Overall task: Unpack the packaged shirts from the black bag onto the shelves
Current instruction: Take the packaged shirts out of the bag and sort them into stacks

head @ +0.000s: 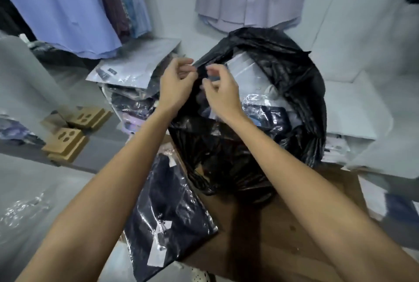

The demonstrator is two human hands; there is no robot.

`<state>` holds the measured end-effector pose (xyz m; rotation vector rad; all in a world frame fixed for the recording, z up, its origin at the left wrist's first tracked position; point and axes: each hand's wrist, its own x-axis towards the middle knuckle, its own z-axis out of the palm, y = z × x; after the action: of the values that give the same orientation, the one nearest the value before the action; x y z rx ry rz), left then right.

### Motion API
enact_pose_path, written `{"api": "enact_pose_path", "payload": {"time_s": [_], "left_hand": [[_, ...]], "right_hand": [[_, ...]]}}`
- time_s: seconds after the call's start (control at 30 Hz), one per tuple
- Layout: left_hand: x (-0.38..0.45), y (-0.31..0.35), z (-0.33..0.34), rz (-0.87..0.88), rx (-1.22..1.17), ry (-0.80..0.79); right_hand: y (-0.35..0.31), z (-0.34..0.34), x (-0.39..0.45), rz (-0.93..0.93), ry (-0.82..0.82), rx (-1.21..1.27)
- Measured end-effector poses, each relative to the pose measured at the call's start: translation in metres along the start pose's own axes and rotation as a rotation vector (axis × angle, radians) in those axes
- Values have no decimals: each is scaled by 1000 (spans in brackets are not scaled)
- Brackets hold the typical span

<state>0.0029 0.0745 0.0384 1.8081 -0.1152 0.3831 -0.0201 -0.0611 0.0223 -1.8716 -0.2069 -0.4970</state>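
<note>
My left hand (175, 86) and right hand (221, 93) pinch the thin, slippery bag (260, 145) rim; the shirts (254, 73) inside look soft and light.

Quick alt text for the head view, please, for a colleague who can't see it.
Both hands, left hand and right hand, pinch the rim of an open black bag holding packaged shirts. It sits on a cardboard box, beside a dark packaged shirt.
</note>
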Motion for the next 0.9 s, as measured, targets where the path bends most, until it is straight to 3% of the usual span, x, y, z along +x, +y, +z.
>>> {"api": "enact_pose_path", "payload": {"time_s": [0.2, 0.3, 0.37, 0.43, 0.57, 0.73, 0.9], "left_hand": [[8, 19, 108, 43, 21, -439], [0, 26, 146, 64, 23, -585], [-2, 24, 161, 73, 118, -667], [0, 19, 166, 77, 362, -756], [-6, 2, 159, -27, 904, -818], [-12, -30, 143, -121, 870, -779], [1, -16, 118, 89, 816, -826]], "right_hand": [[36, -118, 10, 153, 161, -133], [44, -161, 1, 222, 196, -178], [48, -178, -5, 259, 198, -166], [49, -185, -11, 319, 172, -95], [53, -173, -20, 471, 7, -30], [80, -137, -30, 561, -308, -311], [99, -128, -40, 565, -517, -328]]}}
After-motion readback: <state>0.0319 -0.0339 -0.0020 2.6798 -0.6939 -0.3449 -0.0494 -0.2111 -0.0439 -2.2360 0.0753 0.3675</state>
